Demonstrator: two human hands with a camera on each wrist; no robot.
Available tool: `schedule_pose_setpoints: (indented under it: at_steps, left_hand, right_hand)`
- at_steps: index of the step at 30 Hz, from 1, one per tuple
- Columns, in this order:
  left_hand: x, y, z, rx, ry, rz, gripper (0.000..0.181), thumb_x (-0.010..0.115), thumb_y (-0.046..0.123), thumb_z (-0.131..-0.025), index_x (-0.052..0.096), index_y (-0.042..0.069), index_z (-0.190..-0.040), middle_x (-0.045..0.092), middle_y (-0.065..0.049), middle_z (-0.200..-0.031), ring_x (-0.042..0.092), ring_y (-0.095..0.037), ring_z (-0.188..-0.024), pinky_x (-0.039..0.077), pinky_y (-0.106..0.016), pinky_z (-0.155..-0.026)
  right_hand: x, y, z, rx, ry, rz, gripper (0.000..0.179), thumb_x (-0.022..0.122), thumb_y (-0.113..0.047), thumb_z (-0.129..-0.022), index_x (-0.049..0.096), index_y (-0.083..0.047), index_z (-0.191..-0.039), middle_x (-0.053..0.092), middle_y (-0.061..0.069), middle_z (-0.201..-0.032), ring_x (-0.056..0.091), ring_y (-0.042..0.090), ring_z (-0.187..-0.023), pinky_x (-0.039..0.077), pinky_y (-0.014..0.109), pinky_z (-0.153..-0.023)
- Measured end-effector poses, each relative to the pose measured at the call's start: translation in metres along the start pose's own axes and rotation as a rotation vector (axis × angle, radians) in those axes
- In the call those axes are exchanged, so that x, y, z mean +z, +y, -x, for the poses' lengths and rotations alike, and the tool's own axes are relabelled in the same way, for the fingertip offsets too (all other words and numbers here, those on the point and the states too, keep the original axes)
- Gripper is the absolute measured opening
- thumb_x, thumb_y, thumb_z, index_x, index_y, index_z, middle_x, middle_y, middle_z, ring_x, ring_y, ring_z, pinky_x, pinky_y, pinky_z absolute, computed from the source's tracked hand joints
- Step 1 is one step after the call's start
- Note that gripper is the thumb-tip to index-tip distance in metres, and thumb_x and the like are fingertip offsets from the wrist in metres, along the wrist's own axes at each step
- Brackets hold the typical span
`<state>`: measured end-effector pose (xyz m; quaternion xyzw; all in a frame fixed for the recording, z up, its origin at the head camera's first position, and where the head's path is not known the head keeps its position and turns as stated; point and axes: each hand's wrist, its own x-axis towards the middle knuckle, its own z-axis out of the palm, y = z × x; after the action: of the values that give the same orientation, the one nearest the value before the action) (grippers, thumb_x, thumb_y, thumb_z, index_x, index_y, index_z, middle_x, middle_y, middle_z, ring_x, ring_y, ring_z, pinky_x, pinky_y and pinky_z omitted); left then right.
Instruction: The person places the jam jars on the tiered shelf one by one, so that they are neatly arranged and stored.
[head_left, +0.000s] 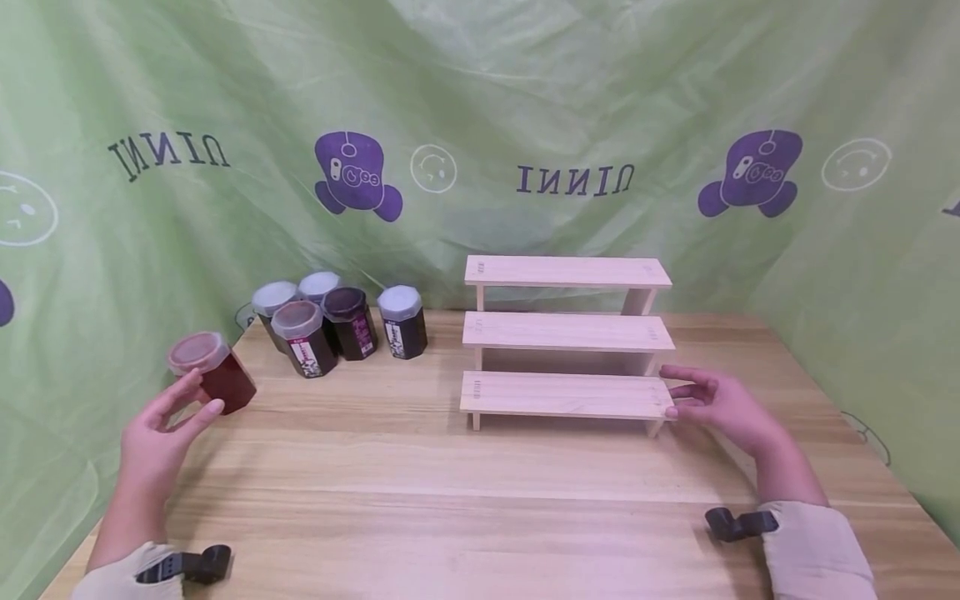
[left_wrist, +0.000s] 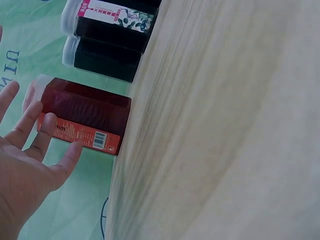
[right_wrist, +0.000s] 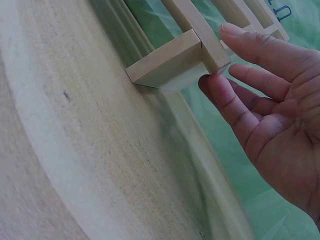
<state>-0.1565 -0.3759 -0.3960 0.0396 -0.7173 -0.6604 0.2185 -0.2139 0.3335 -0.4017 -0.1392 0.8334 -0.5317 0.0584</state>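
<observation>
A dark red jar (head_left: 228, 385) with a pale-rimmed lid stands at the left of the wooden table. My left hand (head_left: 159, 429) is beside it, fingers spread and fingertips overlapping the lid and the orange label in the left wrist view. On the right, a three-tier wooden display stand (head_left: 567, 395) stands upright. My right hand (head_left: 723, 408) grips the right end of its lowest board, thumb at the front corner and a finger toward the back corner. The right wrist view shows the fingertips against the board's corner (right_wrist: 216, 56).
Several dark jars cluster at the back left, among them a white-labelled jar (head_left: 309, 354), a dark-lidded jar (head_left: 352, 329) and a white-lidded jar (head_left: 402, 325) a little apart. A green printed curtain (head_left: 480, 108) hangs behind and along both sides of the table (head_left: 420, 483).
</observation>
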Motion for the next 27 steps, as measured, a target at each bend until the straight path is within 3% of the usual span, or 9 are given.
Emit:
schedule_pose_setpoints:
  at_steps: [7,14,19,27]
  left_hand:
    - [-0.002,0.002,0.000,0.022,0.033,0.037,0.055,0.069,-0.008,-0.085,0.058,0.010,-0.136,0.068,0.014,-0.106,0.055,0.001,-0.104,0.046,-0.004,-0.079]
    - [-0.007,0.001,-0.002,-0.034,0.059,-0.032,0.061,0.073,0.000,-0.086,0.052,0.012,-0.142,0.064,0.015,-0.114,0.052,0.000,-0.109,0.042,-0.002,-0.082]
    - [-0.009,-0.001,-0.005,-0.089,0.113,-0.031,0.063,0.075,0.004,-0.085,0.052,0.017,-0.142,0.062,0.016,-0.118,0.052,0.000,-0.111,0.039,-0.003,-0.084]
    - [-0.011,-0.003,-0.011,-0.105,0.172,0.051,0.067,0.078,0.000,-0.080,0.053,0.016,-0.141,0.063,0.010,-0.120,0.054,-0.003,-0.111,0.044,-0.003,-0.079]
  right_hand:
    - [0.000,0.005,-0.001,-0.025,-0.017,-0.067,0.068,0.073,0.003,-0.082,0.037,0.019,-0.137,0.066,0.009,-0.113,0.064,0.005,-0.097,0.055,0.022,-0.081]
    - [-0.001,0.008,-0.001,-0.041,-0.027,-0.085,0.066,0.071,0.007,-0.082,0.036,0.021,-0.136,0.067,-0.002,-0.108,0.064,0.006,-0.095,0.055,0.021,-0.079]
    - [-0.001,0.008,-0.001,-0.038,-0.024,-0.077,0.066,0.072,0.007,-0.081,0.037,0.021,-0.135,0.067,-0.002,-0.107,0.064,0.006,-0.094,0.055,0.020,-0.078]
    - [-0.001,0.007,-0.001,-0.025,-0.030,-0.069,0.070,0.074,0.006,-0.080,0.036,0.020,-0.137,0.066,0.006,-0.110,0.063,0.006,-0.095,0.055,0.021,-0.078]
